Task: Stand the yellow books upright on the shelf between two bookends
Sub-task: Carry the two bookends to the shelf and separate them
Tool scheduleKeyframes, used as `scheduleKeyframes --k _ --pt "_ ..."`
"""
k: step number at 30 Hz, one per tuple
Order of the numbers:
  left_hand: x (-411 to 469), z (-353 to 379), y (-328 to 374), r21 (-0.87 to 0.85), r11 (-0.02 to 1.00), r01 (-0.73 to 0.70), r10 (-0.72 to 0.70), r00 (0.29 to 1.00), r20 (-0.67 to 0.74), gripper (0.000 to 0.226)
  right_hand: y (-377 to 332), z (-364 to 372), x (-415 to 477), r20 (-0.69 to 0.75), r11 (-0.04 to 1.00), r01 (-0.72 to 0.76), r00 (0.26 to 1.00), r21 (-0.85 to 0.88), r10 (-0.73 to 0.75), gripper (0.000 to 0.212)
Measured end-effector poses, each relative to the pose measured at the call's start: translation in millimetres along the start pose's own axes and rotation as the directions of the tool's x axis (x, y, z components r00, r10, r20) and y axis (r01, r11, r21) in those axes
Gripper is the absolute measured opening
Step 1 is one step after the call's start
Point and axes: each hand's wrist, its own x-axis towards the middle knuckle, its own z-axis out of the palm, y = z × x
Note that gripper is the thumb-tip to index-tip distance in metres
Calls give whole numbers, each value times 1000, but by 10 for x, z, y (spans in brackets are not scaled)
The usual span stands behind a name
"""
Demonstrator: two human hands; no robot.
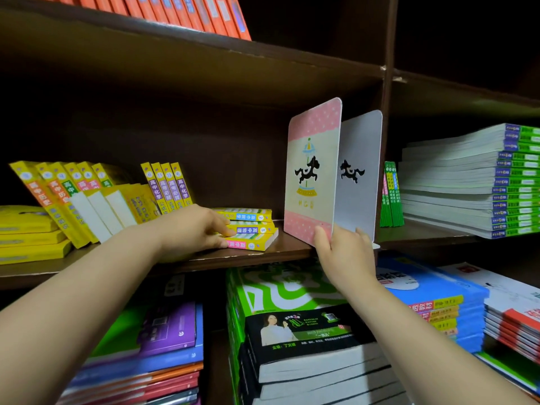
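I'm pinching both carousel bookends (pixel 312 171) together in my right grip (pixel 342 249), neither positioned yet. My left grip (pixel 201 229) is clasping the flat stack of yellow books (pixel 251 229) mid-shelf (pixel 286 247); other yellow books (pixel 73 200) are leaning further left. Early going.

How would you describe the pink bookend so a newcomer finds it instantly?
On the middle wooden shelf, look toward the right end, near the vertical divider, where two panels stand upright. The pink bookend is the left one, its lower edge pinched by the right hand: pink dotted bands top and bottom, cream carousel print between; the white bookend behind it is plain.
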Motion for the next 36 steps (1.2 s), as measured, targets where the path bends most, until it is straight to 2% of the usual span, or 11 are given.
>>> scheduleKeyframes --k 5,11,16,19,25,28,32,34,36 --pt "-38 14 23 -26 999 27 -28 999 -34 36 -84 89 65 37 996 52 998 -68 -50 38" --pt "-50 38 37 -67 996 56 -59 997 -56 37 -144 148 234 162 993 57 986 -105 -40 43" --pt "-46 66 35 -121 990 73 -81 995 -66 35 -120 131 332 288 999 1 957 -46 13 45" --pt "-43 85 53 -176 980 91 -105 992 -73 34 -99 139 332 295 1000 -21 955 6 19 46" --pt "-75 137 135 -253 959 128 -167 976 -140 26 -6 60 202 94 947 -3 995 321 -29 39" --pt "-135 169 250 -239 957 163 -225 938 -263 25 11 -47 143 -25 900 50 999 433 -43 39" --pt "-316 146 410 -283 946 158 -289 806 -516 24 -35 -39 118 -165 866 148 983 477 -77 32" --pt "-442 132 445 -279 947 161 -306 722 -621 27 -127 -28 88 -332 845 291 932 448 -144 28" --pt "-564 111 443 -291 936 196 -348 629 -695 38 -251 -24 44 -382 789 424 887 444 -261 31"
